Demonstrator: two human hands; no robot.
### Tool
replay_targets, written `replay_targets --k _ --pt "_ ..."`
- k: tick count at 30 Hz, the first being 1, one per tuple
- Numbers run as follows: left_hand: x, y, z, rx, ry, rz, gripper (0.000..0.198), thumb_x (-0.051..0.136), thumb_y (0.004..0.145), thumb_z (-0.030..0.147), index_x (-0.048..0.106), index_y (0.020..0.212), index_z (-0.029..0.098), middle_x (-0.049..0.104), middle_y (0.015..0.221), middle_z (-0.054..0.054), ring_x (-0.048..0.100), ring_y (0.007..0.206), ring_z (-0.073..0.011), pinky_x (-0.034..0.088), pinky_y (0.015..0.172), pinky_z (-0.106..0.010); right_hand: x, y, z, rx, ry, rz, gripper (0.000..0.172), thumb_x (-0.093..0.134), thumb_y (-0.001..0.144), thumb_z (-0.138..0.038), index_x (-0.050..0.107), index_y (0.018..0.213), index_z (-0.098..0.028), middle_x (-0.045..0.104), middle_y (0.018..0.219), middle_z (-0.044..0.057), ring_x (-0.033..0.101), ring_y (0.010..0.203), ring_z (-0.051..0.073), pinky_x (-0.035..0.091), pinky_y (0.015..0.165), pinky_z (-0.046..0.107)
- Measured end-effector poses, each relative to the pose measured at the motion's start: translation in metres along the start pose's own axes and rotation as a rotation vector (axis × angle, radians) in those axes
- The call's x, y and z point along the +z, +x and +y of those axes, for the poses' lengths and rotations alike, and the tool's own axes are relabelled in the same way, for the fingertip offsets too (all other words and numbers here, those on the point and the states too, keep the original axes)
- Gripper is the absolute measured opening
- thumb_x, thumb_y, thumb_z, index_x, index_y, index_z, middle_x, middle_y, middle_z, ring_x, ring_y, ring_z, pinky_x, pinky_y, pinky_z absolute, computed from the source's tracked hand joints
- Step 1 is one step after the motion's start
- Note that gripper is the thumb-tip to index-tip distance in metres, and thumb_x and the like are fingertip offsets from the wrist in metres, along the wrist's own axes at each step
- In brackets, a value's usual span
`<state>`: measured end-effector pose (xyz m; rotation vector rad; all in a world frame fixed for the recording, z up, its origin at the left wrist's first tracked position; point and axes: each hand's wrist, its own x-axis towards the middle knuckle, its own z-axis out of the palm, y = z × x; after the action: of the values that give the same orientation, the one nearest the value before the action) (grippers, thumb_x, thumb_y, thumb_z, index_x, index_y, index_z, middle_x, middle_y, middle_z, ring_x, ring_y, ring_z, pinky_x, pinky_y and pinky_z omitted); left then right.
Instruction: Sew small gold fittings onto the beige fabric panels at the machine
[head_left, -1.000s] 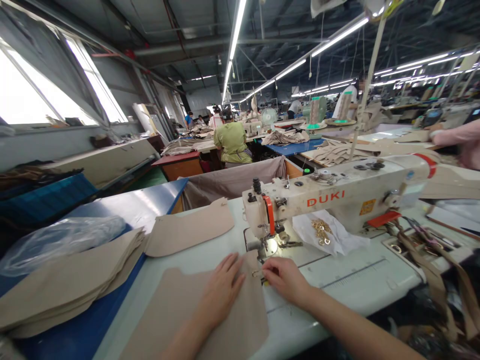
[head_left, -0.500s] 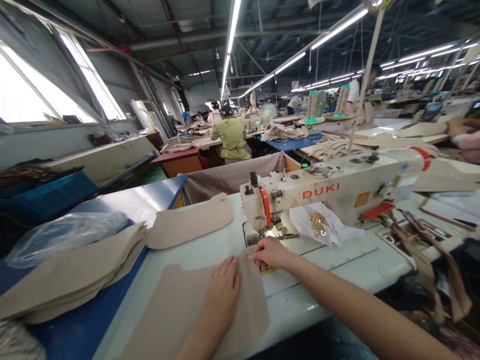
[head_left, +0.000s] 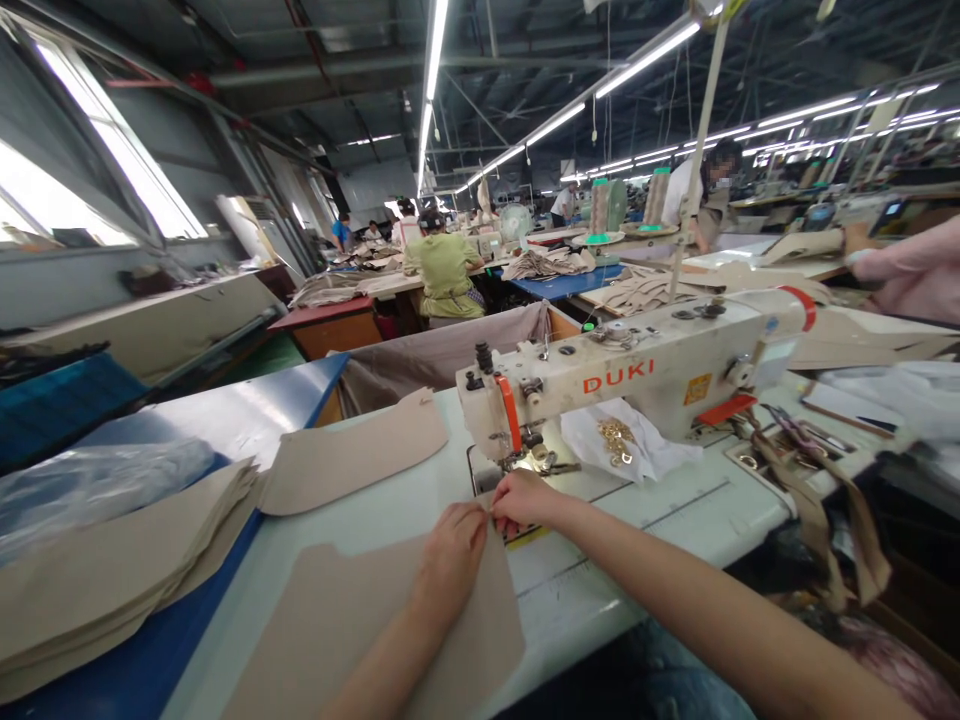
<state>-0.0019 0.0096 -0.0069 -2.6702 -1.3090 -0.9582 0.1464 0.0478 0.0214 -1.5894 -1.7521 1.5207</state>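
Note:
A beige fabric panel [head_left: 352,610] lies flat on the sewing machine's pale table, partly under my left forearm. At its upper corner, just in front of the needle area, a small beige fabric strip [head_left: 486,500] shows between my fingertips. My left hand [head_left: 452,552] rests over the panel, its fingertips drawn together at the strip. From the other side my right hand [head_left: 523,500] pinches the strip, fingers curled; most of it is hidden. The white sewing machine [head_left: 585,375], marked DUKI, stands right behind my hands.
Another beige panel [head_left: 356,450] lies behind on the left, near a stack of panels [head_left: 112,570] and a clear plastic bag [head_left: 105,490]. Gold metal rings [head_left: 616,440] sit on a white cloth [head_left: 660,450] under the machine arm. Straps [head_left: 829,540] hang off the right side.
My left hand has gone from lying flat on the panel to pinching beside my right fingertips. The view has turned slightly to the right.

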Motion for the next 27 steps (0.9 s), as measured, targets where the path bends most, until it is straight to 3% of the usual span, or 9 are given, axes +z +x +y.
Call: replay_targets --k 7,10,14,18,20,27 --pt "-0.001 0.006 -0.003 -0.001 -0.038 -0.054 0.022 0.041 0.083 0.014 0.059 0.071 0.020 0.066 0.077 -0.005 0.060 0.075 -0.0177 0.052 0.070 -0.030 -0.003 -0.001 0.001 -0.069 -0.154 0.044 0.026 0.053 0.072 -0.008 0.055 0.048 -0.017 0.053 0.040 -0.005 0.057 0.041 0.011 0.043 0.043 0.018" --pt "-0.002 0.008 -0.004 -0.002 -0.047 -0.078 0.020 0.043 0.081 0.013 0.058 0.070 0.020 0.067 0.076 -0.004 0.060 0.074 -0.0181 0.052 0.069 -0.030 -0.006 -0.011 0.010 -0.185 -0.267 0.152 0.018 0.053 0.075 -0.011 0.061 0.060 -0.017 0.062 0.055 0.000 0.063 0.059 0.015 0.046 0.058 0.023" --pt "-0.003 0.008 -0.004 -0.007 -0.056 -0.079 0.018 0.044 0.081 0.013 0.059 0.073 0.020 0.067 0.079 -0.005 0.061 0.077 -0.0190 0.051 0.070 -0.031 -0.013 -0.041 0.034 -0.411 -0.432 0.207 0.014 0.054 0.078 -0.012 0.065 0.074 -0.019 0.067 0.087 0.005 0.058 0.089 0.020 0.041 0.082 0.030" --pt "-0.002 0.006 -0.005 -0.006 -0.076 -0.067 0.018 0.044 0.081 0.014 0.059 0.074 0.020 0.068 0.080 -0.005 0.061 0.078 -0.0181 0.051 0.073 -0.031 -0.017 -0.070 0.054 -0.863 -0.821 0.114 0.018 0.048 0.087 -0.016 0.065 0.092 -0.018 0.064 0.094 0.009 0.053 0.091 0.021 0.040 0.083 0.031" --pt "-0.001 0.006 -0.005 -0.011 -0.084 -0.051 0.018 0.044 0.081 0.014 0.059 0.074 0.021 0.068 0.080 -0.004 0.061 0.078 -0.0180 0.051 0.073 -0.031 -0.017 -0.075 0.056 -0.972 -0.951 0.110 0.020 0.046 0.090 -0.018 0.062 0.102 -0.017 0.062 0.099 0.009 0.052 0.094 0.021 0.039 0.085 0.032" --pt "0.001 0.004 -0.006 -0.002 -0.096 -0.030 0.017 0.045 0.082 0.012 0.059 0.075 0.020 0.068 0.080 -0.004 0.061 0.078 -0.0180 0.051 0.073 -0.031 0.002 -0.057 0.049 -0.934 -0.971 0.234 0.014 0.054 0.087 -0.027 0.061 0.094 -0.017 0.062 0.094 0.007 0.052 0.095 0.021 0.039 0.089 0.033"
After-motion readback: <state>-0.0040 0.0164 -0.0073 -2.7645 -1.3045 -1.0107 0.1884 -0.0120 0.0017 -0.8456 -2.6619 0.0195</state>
